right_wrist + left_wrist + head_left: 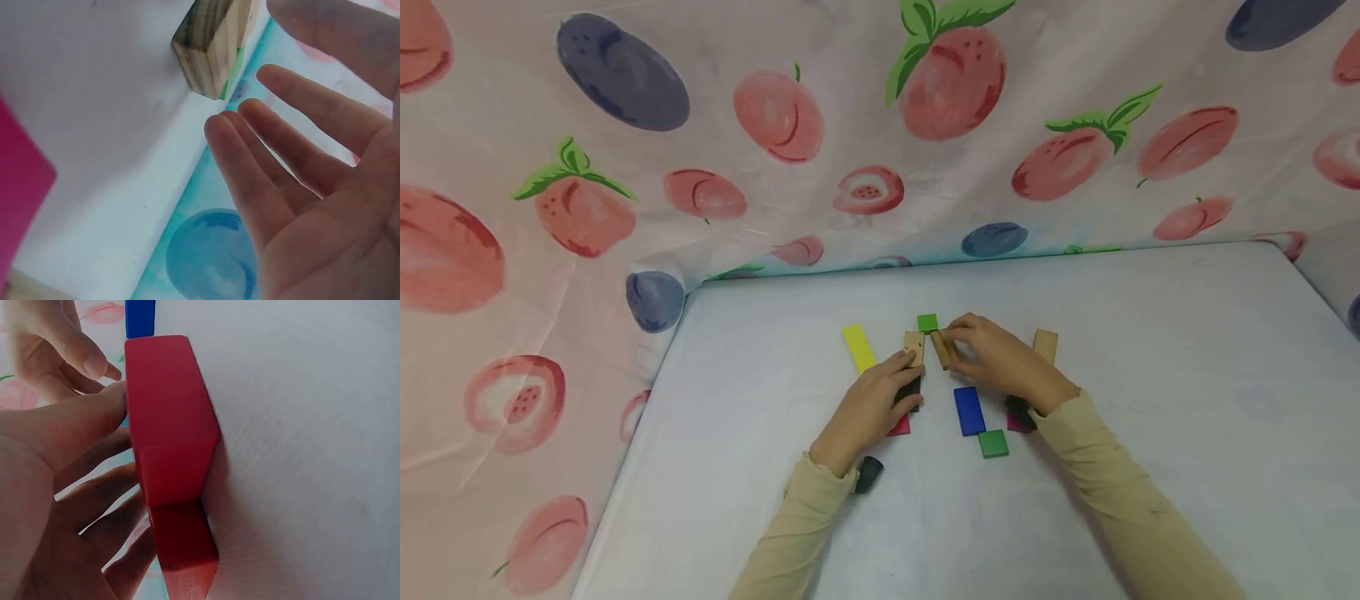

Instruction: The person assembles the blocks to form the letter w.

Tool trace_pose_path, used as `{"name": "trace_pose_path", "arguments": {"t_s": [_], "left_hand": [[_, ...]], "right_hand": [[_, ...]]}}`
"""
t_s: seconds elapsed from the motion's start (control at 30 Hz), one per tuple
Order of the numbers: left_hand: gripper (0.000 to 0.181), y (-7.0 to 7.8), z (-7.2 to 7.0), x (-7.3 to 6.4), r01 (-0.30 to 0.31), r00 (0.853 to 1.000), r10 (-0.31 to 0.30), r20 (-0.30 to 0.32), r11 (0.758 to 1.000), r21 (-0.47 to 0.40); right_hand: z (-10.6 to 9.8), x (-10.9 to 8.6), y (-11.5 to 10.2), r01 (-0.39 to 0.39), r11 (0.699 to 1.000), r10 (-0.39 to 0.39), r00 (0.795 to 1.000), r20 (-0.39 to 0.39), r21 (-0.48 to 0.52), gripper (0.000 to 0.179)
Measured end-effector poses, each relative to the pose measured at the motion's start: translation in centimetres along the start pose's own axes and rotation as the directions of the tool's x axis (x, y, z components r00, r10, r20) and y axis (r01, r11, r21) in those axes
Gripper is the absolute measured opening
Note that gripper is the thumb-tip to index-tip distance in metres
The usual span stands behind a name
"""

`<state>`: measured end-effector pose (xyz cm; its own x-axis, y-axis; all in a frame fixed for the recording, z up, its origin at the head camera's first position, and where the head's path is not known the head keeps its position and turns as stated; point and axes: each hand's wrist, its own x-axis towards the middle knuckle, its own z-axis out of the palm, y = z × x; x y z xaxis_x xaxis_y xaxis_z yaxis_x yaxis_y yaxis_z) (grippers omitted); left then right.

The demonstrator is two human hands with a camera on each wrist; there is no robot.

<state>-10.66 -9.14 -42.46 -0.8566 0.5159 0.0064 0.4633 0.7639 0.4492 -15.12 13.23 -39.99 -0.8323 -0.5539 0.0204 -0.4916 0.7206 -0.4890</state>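
My left hand lies over a row of blocks, fingertips on a pale wooden block and thumb by a black block. Below them is a red block, partly covered. Up close in the left wrist view, two red blocks stand end to end and hide the left fingertips. My right hand touches a leaning wooden block from its right side. Seen from the right wrist, its fingers are straight and spread beside that block. A small green block lies just above both wooden blocks.
A yellow block lies left of the row. Nearer me are a blue block and a green block. By the right forearm are another wooden block and a magenta block, both partly hidden. Fruit-print cloth borders the white table.
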Motion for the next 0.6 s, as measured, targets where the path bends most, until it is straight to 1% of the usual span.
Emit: {"name": "trace_pose_path", "arguments": {"t_s": [0.13,0.3,0.4,0.5,0.6], "left_hand": [[0.048,0.0,0.0,0.0,0.01,1.0,-0.01,0.005,1.0,0.002],[0.048,0.0,-0.1,-0.1,0.018,1.0,-0.018,0.011,1.0,0.004],[0.048,0.0,-0.1,-0.1,0.02,1.0,-0.02,0.012,1.0,0.002],[0.048,0.0,-0.1,-0.1,0.021,1.0,-0.021,0.012,1.0,0.002],[0.048,0.1,-0.1,-0.1,0.02,1.0,-0.02,0.011,1.0,-0.002]], "right_hand": [[-0.3,-0.7,-0.2,0.003,1.0,-0.003,1.0,0.004,-0.021,0.047],[-0.4,-1.5,-0.3,-0.015,0.998,0.016,1.0,0.027,-0.066,0.045],[-0.5,-2.1,-0.3,-0.005,0.997,0.008,1.0,0.029,-0.075,0.045],[-0.7,-2.6,-0.4,0.008,0.999,-0.007,1.0,0.027,-0.052,0.045],[-0.9,-3.2,-0.4,-0.001,1.0,0.002,0.999,0.033,-0.021,0.048]]}}
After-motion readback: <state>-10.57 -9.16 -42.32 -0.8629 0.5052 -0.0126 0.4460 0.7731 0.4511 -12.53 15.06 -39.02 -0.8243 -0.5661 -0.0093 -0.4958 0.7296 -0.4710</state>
